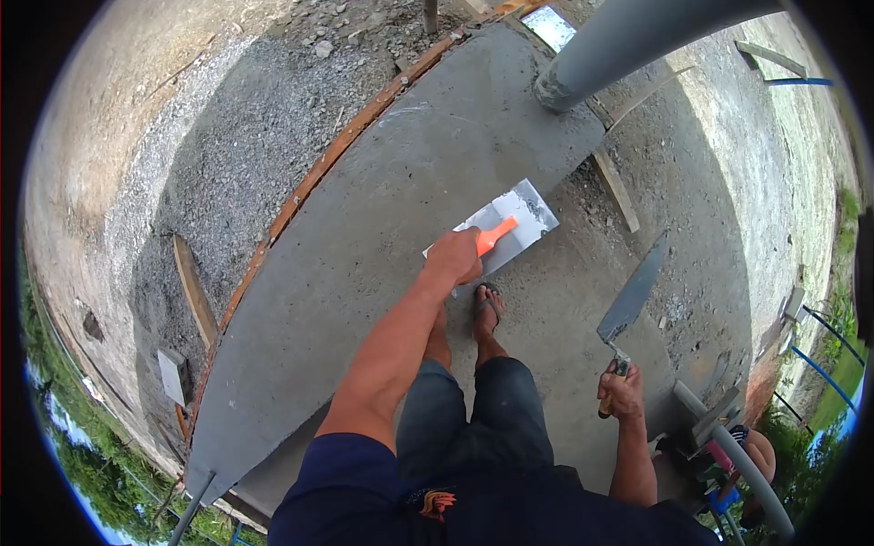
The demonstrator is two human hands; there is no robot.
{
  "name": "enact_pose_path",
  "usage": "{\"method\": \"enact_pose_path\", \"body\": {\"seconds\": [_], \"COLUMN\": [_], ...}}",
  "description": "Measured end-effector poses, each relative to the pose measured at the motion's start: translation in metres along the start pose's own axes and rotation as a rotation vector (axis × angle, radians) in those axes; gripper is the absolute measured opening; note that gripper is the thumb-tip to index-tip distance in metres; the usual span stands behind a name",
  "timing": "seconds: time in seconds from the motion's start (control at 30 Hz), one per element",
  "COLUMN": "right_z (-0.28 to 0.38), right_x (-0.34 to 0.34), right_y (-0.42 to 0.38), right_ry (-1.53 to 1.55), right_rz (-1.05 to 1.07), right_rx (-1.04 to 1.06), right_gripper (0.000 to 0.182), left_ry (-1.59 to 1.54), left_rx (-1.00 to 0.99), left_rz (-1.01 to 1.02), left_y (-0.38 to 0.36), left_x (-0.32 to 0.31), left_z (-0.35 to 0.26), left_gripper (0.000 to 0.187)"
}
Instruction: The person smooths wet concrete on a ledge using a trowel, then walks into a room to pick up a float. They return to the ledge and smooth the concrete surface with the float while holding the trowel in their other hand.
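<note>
Over a wet concrete slab [364, 273], two trowels are held, one in each of the hands.

The left hand [455, 257] is clamped on the orange handle of a flat finishing trowel [514, 223], whose blade is laid on the grey slab near its right edge. The right hand [622, 391] is closed around the wooden handle of a pointed trowel [635, 293], held up in the air to the right, well apart from the slab. A gouge or ridge could be left if the flat blade is tilted onto an edge, and the fresh surface could be marked by the sandalled foot [487, 308] just beside it. The far post [628, 41] is cut off at the top, and the figure at lower right is barely made out.
</note>
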State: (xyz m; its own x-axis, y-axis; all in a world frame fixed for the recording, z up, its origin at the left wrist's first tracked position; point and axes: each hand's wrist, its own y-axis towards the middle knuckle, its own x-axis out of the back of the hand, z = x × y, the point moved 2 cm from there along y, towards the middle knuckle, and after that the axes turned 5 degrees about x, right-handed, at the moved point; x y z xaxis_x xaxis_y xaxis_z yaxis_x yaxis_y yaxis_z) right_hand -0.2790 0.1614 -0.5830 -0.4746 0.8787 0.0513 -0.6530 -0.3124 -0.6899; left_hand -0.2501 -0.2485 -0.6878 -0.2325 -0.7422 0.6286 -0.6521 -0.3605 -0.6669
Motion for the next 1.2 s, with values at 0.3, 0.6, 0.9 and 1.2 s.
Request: {"method": "enact_pose_path", "body": {"seconds": [0.3,0.6,0.9,1.2], "right_z": [-0.031,-0.065,-0.070,-0.075], "right_x": [0.015,0.002,-0.009,-0.014], "right_y": [-0.018,-0.025,-0.035,-0.039], "right_ry": [0.141,0.156,0.210,0.159], "right_rz": [-0.130,-0.204,-0.301,-0.333], "right_rx": [-0.085,-0.139,-0.216,-0.231], "right_gripper": [0.015,0.018,0.015,0.016], "left_ry": [-0.174,0.179,0.424,0.284], "left_rx": [0.302,0.020,-0.147,-0.146], "left_rz": [-0.473,-0.328,-0.309,-0.228], "left_y": [0.081,0.171,0.260,0.239], "left_x": [0.099,0.169,0.173,0.167], "left_z": [0.136,-0.033,-0.070,-0.127], "left_gripper": [0.030,0.030,0.032,0.031]}}
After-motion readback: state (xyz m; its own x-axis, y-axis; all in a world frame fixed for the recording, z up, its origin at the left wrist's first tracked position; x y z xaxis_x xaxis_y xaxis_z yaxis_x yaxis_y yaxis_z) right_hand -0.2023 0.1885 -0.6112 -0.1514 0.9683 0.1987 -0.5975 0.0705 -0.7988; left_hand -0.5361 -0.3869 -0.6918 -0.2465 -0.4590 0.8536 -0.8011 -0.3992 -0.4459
